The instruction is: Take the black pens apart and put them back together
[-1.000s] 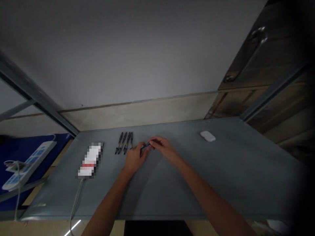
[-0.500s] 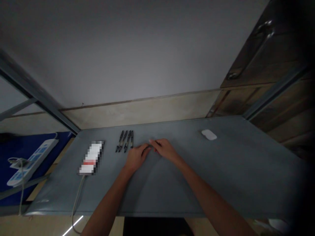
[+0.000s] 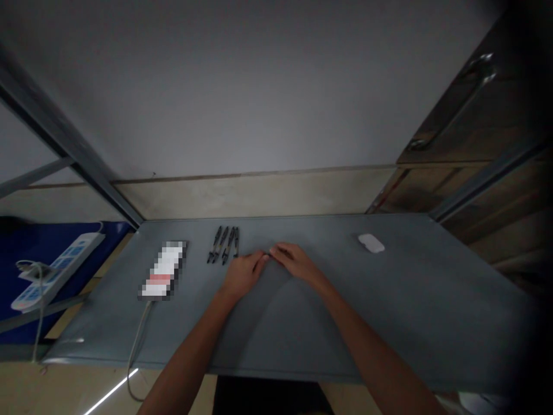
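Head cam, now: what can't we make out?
All in the head view:
Dark item: mostly hidden by the left hand and right hand.
Phone screen: pixelated.
Power strip markings: too small, blurred.
Dark shape below table: cut off by bottom edge.

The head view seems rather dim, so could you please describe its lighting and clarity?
The head view is dim, its right edge lost in black; in the head view, soft shadows lie on the table; there too, coarse pixels mask the phone, and the dark thing between the left hand and right hand is too small and blurred to identify.
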`<control>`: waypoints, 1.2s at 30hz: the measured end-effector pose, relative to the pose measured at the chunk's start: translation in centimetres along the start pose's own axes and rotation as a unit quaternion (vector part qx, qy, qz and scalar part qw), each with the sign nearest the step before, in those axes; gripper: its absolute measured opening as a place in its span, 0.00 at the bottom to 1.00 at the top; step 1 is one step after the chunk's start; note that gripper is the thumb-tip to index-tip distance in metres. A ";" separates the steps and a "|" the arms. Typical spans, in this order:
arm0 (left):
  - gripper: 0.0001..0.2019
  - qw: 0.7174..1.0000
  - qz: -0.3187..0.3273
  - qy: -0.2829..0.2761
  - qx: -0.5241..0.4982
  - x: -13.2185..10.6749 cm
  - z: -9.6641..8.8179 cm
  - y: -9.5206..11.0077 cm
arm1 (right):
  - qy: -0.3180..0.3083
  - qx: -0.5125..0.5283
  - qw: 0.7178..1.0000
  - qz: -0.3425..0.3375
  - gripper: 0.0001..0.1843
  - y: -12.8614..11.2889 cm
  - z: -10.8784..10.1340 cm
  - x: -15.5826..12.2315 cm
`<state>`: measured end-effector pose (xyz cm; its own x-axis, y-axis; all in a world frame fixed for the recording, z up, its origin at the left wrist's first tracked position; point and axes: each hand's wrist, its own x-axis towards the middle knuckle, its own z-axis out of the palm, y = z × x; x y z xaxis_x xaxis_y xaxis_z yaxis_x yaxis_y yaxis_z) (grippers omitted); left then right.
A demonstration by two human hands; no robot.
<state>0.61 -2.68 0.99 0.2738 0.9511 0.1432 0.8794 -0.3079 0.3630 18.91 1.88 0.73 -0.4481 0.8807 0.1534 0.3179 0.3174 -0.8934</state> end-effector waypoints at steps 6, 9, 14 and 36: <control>0.23 1.000 -0.006 -0.006 0.015 0.0 -1.0 0.0 | 0.032 -0.034 0.999 0.013 0.27 0.6 0.6 0.0; 0.23 1.000 0.011 -0.020 0.018 -0.2 -1.1 0.4 | 0.037 -0.053 0.997 0.053 0.30 1.2 0.7 0.0; 0.25 0.999 -0.013 -0.032 0.029 -0.3 -0.9 0.5 | 0.027 -0.025 0.999 -0.016 0.22 0.8 0.7 0.0; 0.23 0.999 -0.004 -0.022 -0.030 -0.4 0.5 0.0 | 0.065 -0.101 0.993 -0.015 0.24 -0.4 1.6 -0.2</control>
<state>0.66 -3.00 0.51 0.2850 0.9533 0.1003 0.8572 -0.3003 0.4183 17.52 1.01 0.42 -0.3534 0.9031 0.2440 0.4720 0.3973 -0.7870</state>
